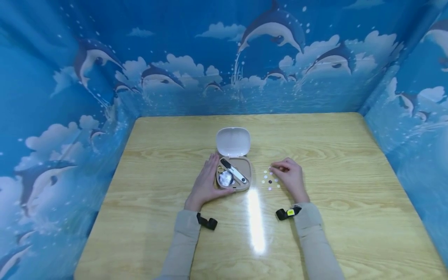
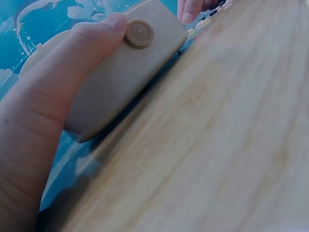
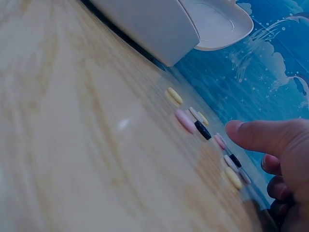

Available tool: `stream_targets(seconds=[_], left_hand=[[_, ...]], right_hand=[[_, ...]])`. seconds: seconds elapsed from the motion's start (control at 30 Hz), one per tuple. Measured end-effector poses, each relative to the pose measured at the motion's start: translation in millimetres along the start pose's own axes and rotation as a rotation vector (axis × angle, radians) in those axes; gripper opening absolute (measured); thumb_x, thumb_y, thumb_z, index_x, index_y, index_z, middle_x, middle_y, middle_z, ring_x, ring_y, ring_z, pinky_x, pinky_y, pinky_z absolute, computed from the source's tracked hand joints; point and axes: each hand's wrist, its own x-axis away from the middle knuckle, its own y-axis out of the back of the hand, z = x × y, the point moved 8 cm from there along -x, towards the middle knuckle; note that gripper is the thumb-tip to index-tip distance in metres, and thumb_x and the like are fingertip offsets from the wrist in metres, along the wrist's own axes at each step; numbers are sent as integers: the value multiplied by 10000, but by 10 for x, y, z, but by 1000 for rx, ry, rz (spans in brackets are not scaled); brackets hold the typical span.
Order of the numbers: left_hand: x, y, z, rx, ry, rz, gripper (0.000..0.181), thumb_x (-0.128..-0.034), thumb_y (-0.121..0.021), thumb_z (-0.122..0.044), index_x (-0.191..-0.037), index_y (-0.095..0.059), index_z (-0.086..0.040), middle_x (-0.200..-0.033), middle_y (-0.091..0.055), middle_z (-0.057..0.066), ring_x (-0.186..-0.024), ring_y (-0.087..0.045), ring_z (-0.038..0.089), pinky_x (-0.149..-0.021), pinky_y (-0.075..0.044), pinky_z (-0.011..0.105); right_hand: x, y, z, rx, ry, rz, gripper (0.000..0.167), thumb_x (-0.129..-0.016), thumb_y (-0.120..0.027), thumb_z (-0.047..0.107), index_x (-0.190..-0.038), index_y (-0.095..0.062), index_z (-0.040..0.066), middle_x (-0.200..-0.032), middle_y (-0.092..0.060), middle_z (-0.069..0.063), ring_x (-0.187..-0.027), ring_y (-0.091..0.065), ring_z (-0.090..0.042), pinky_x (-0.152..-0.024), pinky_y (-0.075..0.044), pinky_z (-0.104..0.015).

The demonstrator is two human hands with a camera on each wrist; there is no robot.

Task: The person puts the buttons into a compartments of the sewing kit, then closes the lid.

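An open case (image 1: 246, 187) with a pale lid (image 1: 233, 142) stands on the table. My left hand (image 1: 205, 182) lies round its left front corner, fingers straight along the side. In the left wrist view the thumb (image 2: 82, 53) rests along the case's front, touching a round button-shaped catch (image 2: 140, 34). Several small buttons, among them a black button (image 1: 270, 182), lie right of the case. Over them is my right hand (image 1: 290, 177), fingers bent and thumb (image 3: 256, 134) above a pink button (image 3: 219, 141). Whether its fingertips pinch a button is hidden.
Inside the case lie a slim black-and-white tool (image 1: 233, 171), a shiny round disc (image 1: 226, 178) and a small gold-coloured ring (image 1: 220, 169). A blue dolphin-print curtain (image 1: 196, 93) borders the wooden table (image 1: 350, 186) at the back and sides.
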Motion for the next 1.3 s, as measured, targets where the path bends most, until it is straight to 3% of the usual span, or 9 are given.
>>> stream_targets(seconds=[0.43,0.83,1.3], left_hand=[[-3,4,-10,-5,-5,8,1342,-655,-650,-855,-1603,14,-176,-1674,-8,32,-1518,29,145,-1238,-75,424],[5,18,-24,-5,-21,-6,1340,-661,-686,-820,-1605,-25,-136,-1671,-48,75,-1524,-9,184,-1238,-88,432],[7,18,-8,2,-12,1,1340,-661,-669,-835,-1605,-14,-144,-1672,-41,69,-1525,-10,195,-1240,-70,414]], right_hand=[[-5,-21,24,62,80,-11,112,-748,-859,44,-840,-796,58,-713,-579,-10,-667,-500,-107,-581,-408,-171],[-13,-38,37,128,33,12,108,-774,-853,95,-870,-802,92,-679,-545,-18,-637,-469,-157,-544,-379,-221],[-2,-42,80,151,86,-10,92,-779,-847,89,-845,-793,52,-636,-534,-3,-606,-458,-123,-526,-371,-190]])
